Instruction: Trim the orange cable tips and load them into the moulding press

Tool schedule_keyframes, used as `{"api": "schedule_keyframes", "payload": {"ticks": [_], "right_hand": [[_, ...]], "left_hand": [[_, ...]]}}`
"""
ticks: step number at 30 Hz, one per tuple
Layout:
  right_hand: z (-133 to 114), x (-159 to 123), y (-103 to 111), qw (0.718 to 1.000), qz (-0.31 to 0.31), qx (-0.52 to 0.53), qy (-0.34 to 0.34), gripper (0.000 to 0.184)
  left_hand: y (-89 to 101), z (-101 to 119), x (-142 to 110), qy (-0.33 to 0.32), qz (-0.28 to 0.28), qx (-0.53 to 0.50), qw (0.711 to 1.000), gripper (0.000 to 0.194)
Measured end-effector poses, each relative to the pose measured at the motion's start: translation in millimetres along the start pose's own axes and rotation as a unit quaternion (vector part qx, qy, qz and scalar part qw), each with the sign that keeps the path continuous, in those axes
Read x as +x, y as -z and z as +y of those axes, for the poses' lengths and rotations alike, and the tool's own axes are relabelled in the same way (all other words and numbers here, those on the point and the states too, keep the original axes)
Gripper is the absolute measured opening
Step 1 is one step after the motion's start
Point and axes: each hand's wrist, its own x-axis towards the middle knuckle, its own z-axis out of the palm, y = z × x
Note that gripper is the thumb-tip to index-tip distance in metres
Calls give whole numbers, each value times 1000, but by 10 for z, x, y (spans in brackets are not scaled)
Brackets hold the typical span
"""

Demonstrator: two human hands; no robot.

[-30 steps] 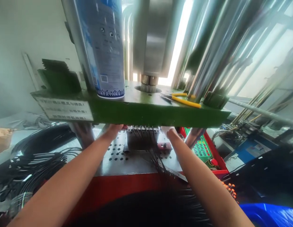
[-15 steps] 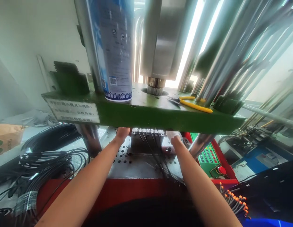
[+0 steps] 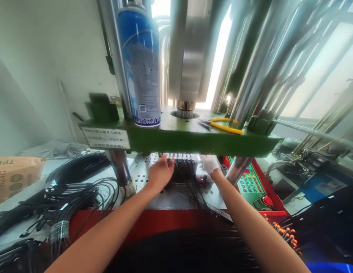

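Under the green press plate (image 3: 170,141) sits a dark metal mould block (image 3: 180,176), with several black cables (image 3: 190,185) running out of its front. Light-coloured pieces lie in a row along its top. My left hand (image 3: 161,173), bare, is at the block's left front corner with fingers bent and thumb towards the block; what lies between them is hidden. At the right end, my right hand (image 3: 210,164) wears a white glove, its fingers closed against the block's side, tips partly hidden. Both hands reach in over the perforated metal bed (image 3: 142,176).
On the press plate stand a blue spray can (image 3: 145,76) and yellow-handled cutters (image 3: 226,128). A green control panel (image 3: 250,185) with a red button is at right. Bundled black cables (image 3: 76,189) lie left. Steel columns (image 3: 119,167) flank the bed. Orange-tipped cables (image 3: 287,233) sit lower right.
My left hand has come back from under the plate and inward to the block's front corner. My right hand remains at the right end. The view has shifted, showing more of the can.
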Motion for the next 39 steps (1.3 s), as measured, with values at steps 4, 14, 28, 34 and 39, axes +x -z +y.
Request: {"api": "schedule_keyframes", "payload": {"ticks": [4,14,28,34,39], "right_hand": [[79,-303,0,997,18,65,-41,44],[120,-1219,164,994,40,94,-26,37],[298,-1240,90,997,4,74,-2,27],[312,-1248,57,997,-16,76,0,29],[347,-1232,30,997,-21,71,-6,32]], "left_hand": [[-94,24,-149,-60,-37,63,996,33],[87,156,-74,-124,-4,130,984,34],[-165,141,-6,-95,-22,100,990,37],[-43,52,150,-81,-42,101,991,31],[-52,243,30,-118,5,130,984,29]]}}
